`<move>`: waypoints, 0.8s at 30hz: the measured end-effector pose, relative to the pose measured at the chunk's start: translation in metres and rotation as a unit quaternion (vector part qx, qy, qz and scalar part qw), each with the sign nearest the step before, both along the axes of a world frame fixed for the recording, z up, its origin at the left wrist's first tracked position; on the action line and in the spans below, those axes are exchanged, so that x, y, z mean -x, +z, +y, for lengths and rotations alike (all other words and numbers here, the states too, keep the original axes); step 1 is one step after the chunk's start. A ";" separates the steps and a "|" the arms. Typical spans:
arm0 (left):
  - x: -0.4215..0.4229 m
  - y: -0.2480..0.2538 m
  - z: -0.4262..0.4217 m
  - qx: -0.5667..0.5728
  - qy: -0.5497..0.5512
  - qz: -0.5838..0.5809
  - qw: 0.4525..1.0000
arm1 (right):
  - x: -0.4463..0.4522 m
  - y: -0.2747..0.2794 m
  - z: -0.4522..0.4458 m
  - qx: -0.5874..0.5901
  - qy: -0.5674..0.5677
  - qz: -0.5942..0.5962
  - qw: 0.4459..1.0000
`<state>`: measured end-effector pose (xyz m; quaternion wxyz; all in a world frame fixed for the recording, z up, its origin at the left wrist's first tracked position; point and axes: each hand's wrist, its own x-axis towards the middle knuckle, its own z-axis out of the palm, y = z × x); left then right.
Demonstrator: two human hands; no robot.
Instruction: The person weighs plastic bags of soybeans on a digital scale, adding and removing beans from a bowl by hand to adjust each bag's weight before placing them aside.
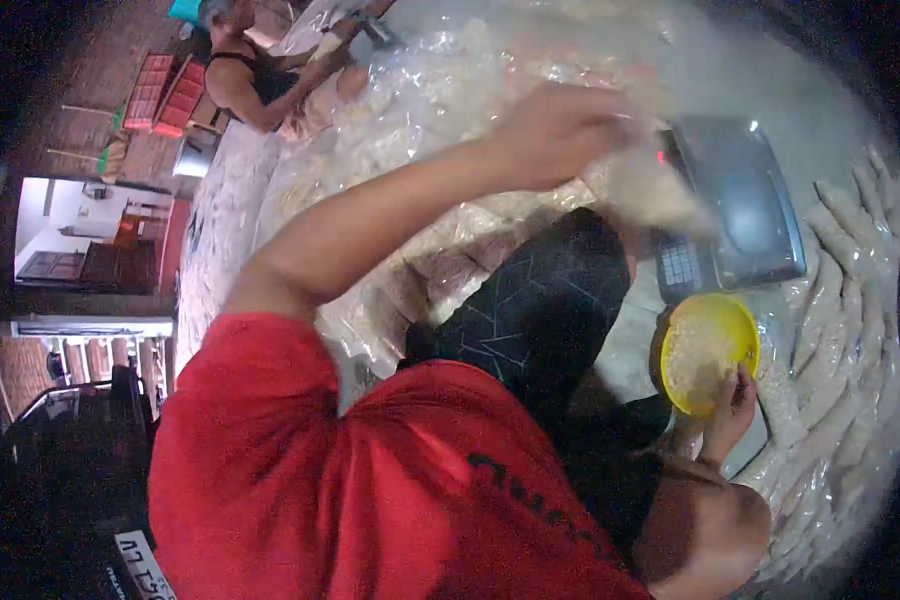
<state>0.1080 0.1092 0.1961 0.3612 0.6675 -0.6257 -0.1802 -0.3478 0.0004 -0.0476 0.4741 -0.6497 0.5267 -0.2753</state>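
My left hand (pixel 570 132) is raised at the end of the outstretched arm, fingers closed on the top of a filled plastic bag (pixel 660 195). The bag is smeared by motion and its contents look pale. It hangs beside a digital scale (pixel 755 205), partly in front of the scale's keypad (pixel 680 266); I cannot tell whether they touch. Lower down, my right hand (pixel 733 402) grips the rim of a yellow bowl (pixel 753 345), its fingertips reaching over the edge. Small pale pieces (pixel 695 355) fill much of the bowl.
Filled clear bags (pixel 830 400) lie piled along the right, and more bags (pixel 460 230) cover the floor beyond my legs. Another person (pixel 255 80) sits at the upper left. Red crates (pixel 165 95), a metal pot (pixel 195 157) and a parked vehicle (pixel 80 440) stand further off.
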 end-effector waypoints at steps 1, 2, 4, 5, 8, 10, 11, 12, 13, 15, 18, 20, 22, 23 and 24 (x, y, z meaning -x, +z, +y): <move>-0.002 0.016 0.032 0.061 -0.011 0.007 0.998 | 0.002 -0.003 -0.002 0.006 0.016 0.008 1.000; -0.002 0.029 0.063 0.123 -0.021 0.012 0.992 | 0.003 -0.008 -0.004 0.012 0.033 0.014 0.999; 0.000 0.038 0.125 0.055 0.103 -0.011 0.993 | 0.006 -0.026 -0.012 0.013 0.046 0.008 0.999; -0.003 0.037 0.153 0.027 0.161 -0.055 0.985 | 0.007 -0.033 -0.015 0.015 0.049 0.003 0.999; -0.015 0.002 0.206 0.012 0.346 0.139 0.928 | -0.007 -0.026 -0.023 0.019 0.071 -0.028 0.997; -0.028 -0.027 0.234 -0.013 0.463 0.445 0.766 | -0.019 -0.005 -0.024 0.033 0.073 0.019 0.997; -0.041 -0.048 0.249 -0.025 0.483 0.462 0.743 | -0.022 0.005 -0.025 0.042 0.075 0.062 0.994; -0.055 -0.080 0.266 0.022 0.479 0.526 0.702 | -0.022 0.002 -0.027 0.065 0.091 0.029 0.993; -0.070 -0.119 0.289 0.060 0.466 0.591 0.656 | -0.018 -0.002 -0.028 0.091 0.098 0.001 0.991; -0.089 -0.175 0.306 0.021 0.466 0.614 0.637 | -0.059 0.115 0.005 0.024 0.030 0.199 0.979; -0.113 -0.233 0.327 -0.122 0.475 0.574 0.655 | 0.004 0.032 -0.013 0.124 -0.002 0.031 0.992; -0.134 -0.249 0.356 -0.233 0.477 0.485 0.695 | 0.035 0.049 -0.017 0.063 -0.074 0.081 0.992; -0.111 -0.232 0.323 -0.181 0.478 0.288 0.810 | 0.064 0.031 -0.029 0.132 -0.234 0.247 0.931; -0.072 -0.208 0.273 -0.105 0.484 0.111 0.862 | 0.065 0.038 -0.032 0.077 -0.296 0.250 0.919; -0.026 -0.178 0.217 -0.044 0.501 -0.065 0.862 | 0.071 0.037 -0.037 0.075 -0.305 0.252 0.915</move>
